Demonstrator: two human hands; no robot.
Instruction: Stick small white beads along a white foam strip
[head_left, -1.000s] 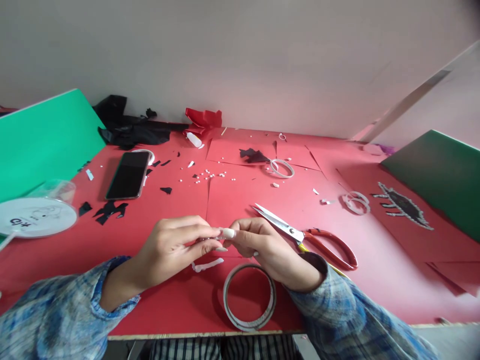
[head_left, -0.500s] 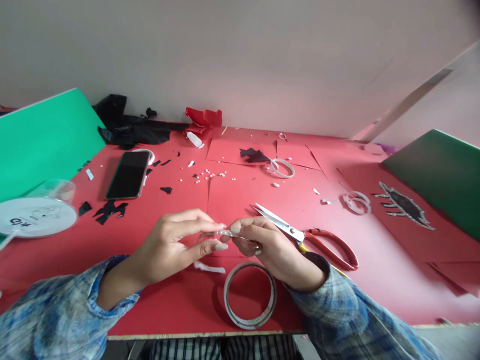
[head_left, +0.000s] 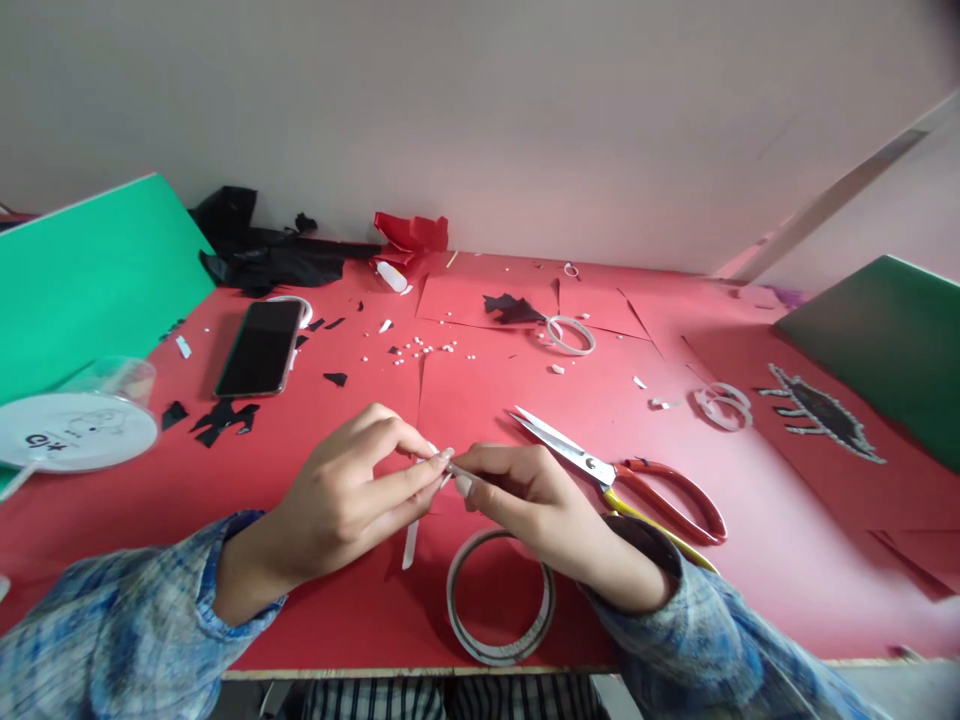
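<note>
**Two-handed pinch going on here**

The left hand point(head_left: 341, 495) and right hand point(head_left: 536, 500) meet fingertip to fingertip just behind the tape roll point(head_left: 500, 610). Both are closed tight on a thin white strip point(head_left: 410, 545). Its loose end dangles lengthwise toward the roll's left side, nearer the left hand. Scissors point(head_left: 622, 475) lie right of the roll.

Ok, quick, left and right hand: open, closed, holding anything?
Left hand: closed, pinching the thin white paper strip that dangles below its fingertips.
Right hand: closed, fingertips pinched at the same strip's top end, against the left's.
</note>
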